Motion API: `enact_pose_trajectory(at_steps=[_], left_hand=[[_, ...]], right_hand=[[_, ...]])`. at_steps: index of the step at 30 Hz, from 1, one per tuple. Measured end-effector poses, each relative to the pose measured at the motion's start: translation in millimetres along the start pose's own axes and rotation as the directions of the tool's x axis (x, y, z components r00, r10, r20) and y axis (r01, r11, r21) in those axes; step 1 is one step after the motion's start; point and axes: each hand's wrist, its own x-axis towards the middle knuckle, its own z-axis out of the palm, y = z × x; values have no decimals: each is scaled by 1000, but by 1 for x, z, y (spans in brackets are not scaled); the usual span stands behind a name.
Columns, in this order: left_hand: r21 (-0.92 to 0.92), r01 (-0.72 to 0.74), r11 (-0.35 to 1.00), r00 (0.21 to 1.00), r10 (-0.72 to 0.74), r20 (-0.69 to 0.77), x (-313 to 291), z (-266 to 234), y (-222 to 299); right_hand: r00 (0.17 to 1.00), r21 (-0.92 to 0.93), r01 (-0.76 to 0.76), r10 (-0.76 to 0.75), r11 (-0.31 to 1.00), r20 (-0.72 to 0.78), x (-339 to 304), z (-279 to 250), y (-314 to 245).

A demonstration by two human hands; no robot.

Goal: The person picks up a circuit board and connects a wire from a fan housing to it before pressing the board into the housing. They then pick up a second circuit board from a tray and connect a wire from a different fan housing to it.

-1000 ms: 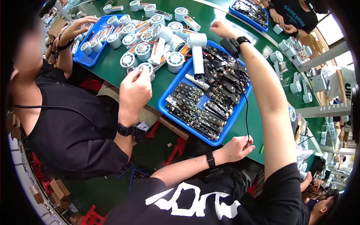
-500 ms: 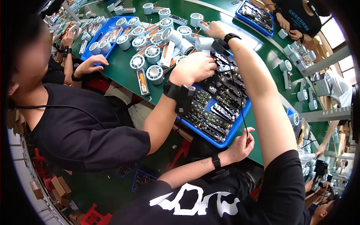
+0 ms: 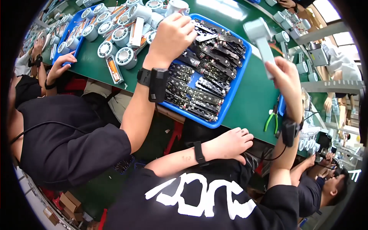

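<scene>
My right hand [image 3: 287, 74] is closed round the handle of a pale blue handheld fan [image 3: 257, 32], whose round head points up and to the left above the table. My left hand [image 3: 232, 142] rests palm down near the table's front edge, with its fingers stretched out and nothing visible in it. Left of the held fan lies a blue tray [image 3: 230, 111] full of narrow black circuit boards [image 3: 214, 53]. A co-worker's hand [image 3: 172, 36] reaches over the tray's far left corner, beside another pale blue fan [image 3: 178, 7].
Several pale blue fans [image 3: 124, 57] with exposed orange wiring are heaped on the green table [image 3: 245, 99] at left. Green-handled pliers [image 3: 272, 119] lie at the right, close to a blue bin edge [image 3: 281, 105]. A second blue tray [image 3: 76, 42] holds fans at far left.
My right hand has drawn back from the far fan heap to the right, bringing a fan. My left hand has turned palm down and its fingers have straightened. The view has shifted right.
</scene>
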Motion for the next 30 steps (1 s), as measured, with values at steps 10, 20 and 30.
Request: enact_pose_trajectory(at_steps=[10, 20, 30], left_hand=[[427, 502, 752, 819, -254, -515, 32, -142, -79], [549, 670, 499, 740, -500, -449, 19, -170, -112], [95, 562, 822, 756, -464, -461, 10, -164, -48]], right_hand=[[921, -335, -161, 19, 929, -389, -122, 102, 88], [948, -285, -100, 4, 953, -318, -117, 115, 76], [961, -230, -177, 117, 957, -249, -139, 101, 100]])
